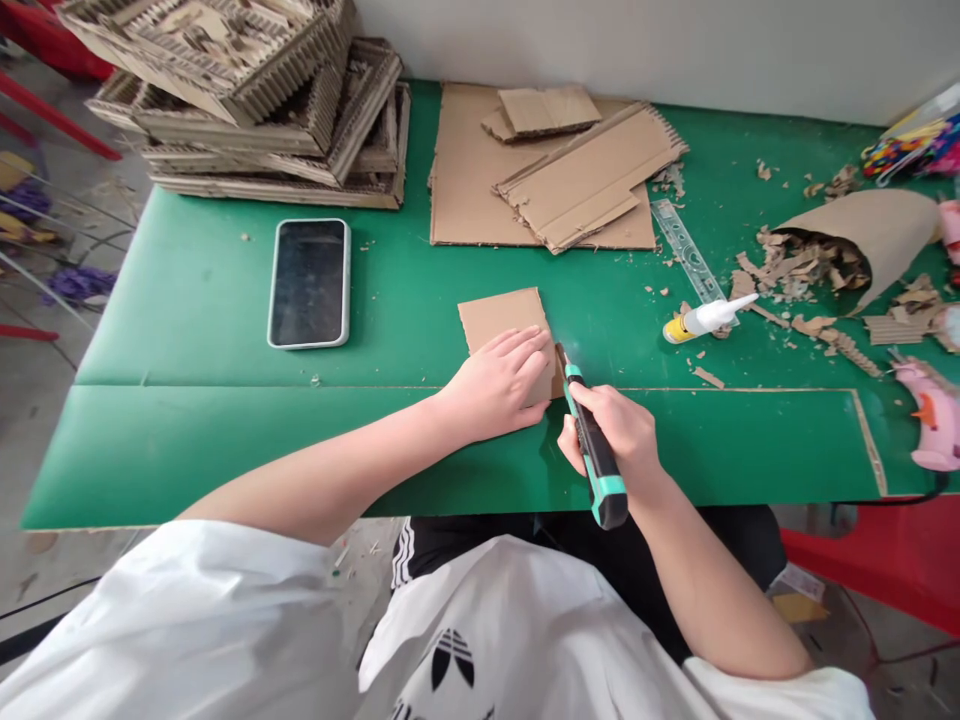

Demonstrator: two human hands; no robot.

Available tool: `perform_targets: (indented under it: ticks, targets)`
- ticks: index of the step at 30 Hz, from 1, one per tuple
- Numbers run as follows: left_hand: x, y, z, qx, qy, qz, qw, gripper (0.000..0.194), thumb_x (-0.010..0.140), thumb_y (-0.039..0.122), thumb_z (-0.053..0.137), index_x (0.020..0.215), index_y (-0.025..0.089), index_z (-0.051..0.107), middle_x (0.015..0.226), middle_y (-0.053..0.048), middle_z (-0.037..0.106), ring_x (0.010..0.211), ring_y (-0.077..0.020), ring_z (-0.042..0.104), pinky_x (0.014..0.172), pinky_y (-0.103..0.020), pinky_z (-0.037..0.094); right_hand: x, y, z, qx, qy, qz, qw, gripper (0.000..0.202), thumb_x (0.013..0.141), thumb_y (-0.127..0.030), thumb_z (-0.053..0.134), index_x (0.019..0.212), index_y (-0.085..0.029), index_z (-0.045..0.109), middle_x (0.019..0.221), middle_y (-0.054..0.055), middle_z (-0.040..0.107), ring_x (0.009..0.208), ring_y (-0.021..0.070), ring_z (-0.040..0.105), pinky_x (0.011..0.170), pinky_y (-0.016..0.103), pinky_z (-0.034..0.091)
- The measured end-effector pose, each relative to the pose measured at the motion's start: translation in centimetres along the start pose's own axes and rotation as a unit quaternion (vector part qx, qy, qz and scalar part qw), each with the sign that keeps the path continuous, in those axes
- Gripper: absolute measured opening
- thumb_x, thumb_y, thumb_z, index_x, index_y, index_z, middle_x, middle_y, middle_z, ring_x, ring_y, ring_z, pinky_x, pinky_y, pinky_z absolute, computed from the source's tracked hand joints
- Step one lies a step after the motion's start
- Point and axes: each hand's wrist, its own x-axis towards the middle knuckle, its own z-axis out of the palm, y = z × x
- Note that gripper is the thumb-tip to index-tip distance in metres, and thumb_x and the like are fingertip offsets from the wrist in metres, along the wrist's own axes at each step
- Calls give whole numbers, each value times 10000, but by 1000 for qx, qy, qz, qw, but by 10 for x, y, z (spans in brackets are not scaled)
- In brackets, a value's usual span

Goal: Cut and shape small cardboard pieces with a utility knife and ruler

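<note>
My left hand [510, 380] lies flat on a small piece of brown cardboard [495, 312], pressing it against the green table with its fingers stretched out. The palm hides the lower part of the piece. In my right hand [619, 430] is a teal-and-black utility knife [596, 445], its tip angled away from me. That tip is at the right edge of the cardboard, where a narrow brown strip [558, 375] shows. Whether the blade is cutting in cannot be made out.
Stacked corrugated cardboard frames [277, 150] rise at the back left, near a phone [309, 285]. Larger cardboard sheets [465, 200] lie behind my hands. To the right are a clear ruler [686, 250], a glue bottle [701, 320], scraps and a rolled cardboard cone [885, 235].
</note>
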Motion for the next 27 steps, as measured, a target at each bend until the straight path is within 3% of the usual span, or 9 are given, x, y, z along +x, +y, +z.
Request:
perform_targets:
  ticks: [11,22,27]
  targets:
    - [0,0,0,15,0,7,1000,382,781,334,572,1058,71,558,1306,-211,539,1254,-323,481,1065,-454,394,4,1,0,27,27,90,995,367,747,-212,560,1114,-228,556,745,-4,665,613,152,646,571,262,527]
    - [0,0,0,30,4,17,999,392,786,340,565,1051,51,570,1304,-216,538,1246,-323,486,1063,-442,395,7,-2,0,36,33,69,996,336,735,-208,552,1070,-220,572,623,-28,624,487,140,600,487,269,518]
    - [0,1,0,38,-6,7,999,390,782,341,564,1053,61,573,1315,-208,533,1250,-324,483,1059,-445,397,7,1,-6,20,-9,33,999,373,746,-205,557,1117,-220,535,658,-16,627,526,150,606,529,279,524]
